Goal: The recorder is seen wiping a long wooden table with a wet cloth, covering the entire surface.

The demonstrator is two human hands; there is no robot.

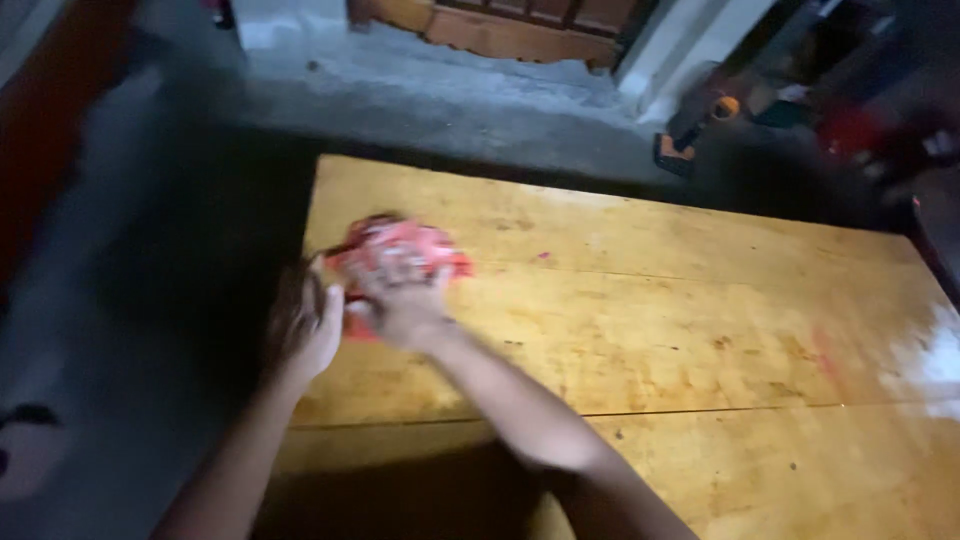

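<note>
a crumpled red cloth lies near the left edge of a worn yellow wooden table, and the right hand presses down on its near side with fingers spread over the fabric. the left hand is just left of the cloth at the table's edge, palm open and turned toward it; blur hides whether it touches. beyond the table lies a grey concrete floor.

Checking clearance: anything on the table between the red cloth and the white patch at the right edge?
Head view: between the red cloth and the white patch is bare wooden table, with only stains and faint reddish smears.
</note>
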